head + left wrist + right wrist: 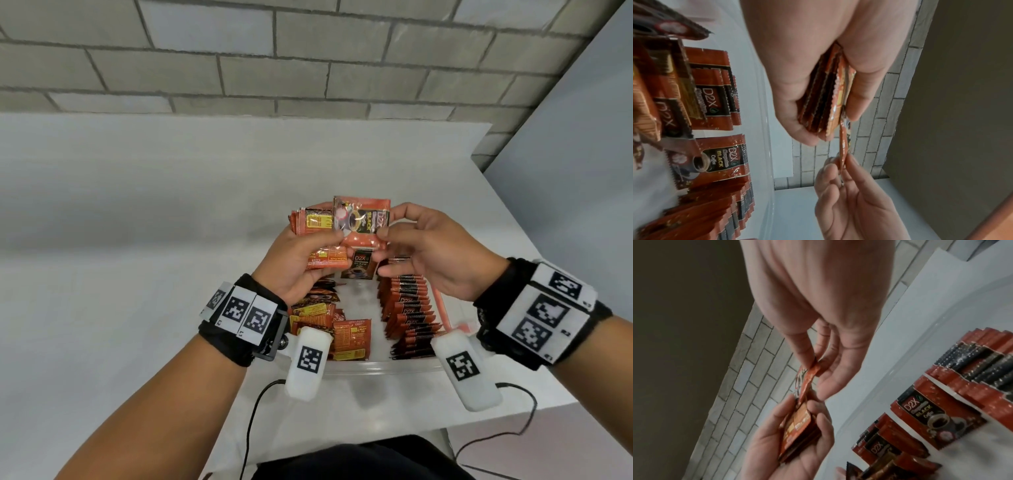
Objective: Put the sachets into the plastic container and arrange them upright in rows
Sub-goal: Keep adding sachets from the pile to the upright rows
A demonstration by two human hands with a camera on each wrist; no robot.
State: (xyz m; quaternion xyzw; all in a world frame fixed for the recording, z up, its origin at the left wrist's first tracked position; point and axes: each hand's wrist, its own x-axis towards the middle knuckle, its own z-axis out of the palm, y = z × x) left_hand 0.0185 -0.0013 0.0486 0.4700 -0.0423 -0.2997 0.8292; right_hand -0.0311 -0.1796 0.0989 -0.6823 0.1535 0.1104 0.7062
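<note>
Orange sachet (361, 219) pinched by right hand (435, 253) above plastic container (376, 368), beside stack (310, 222) gripped in left hand (301, 263). Advice: square sachet with stack edges, then lower upright beside standing row (409, 308) inside container.

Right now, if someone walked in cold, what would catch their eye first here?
Probably the two hands raised mid-frame over the container: the left hand grips a stack of sachets, while the right hand pinches one sachet beside it. Next, the neat row of upright sachets on the container's right side, against the loose sachets lying jumbled on its left.
</note>
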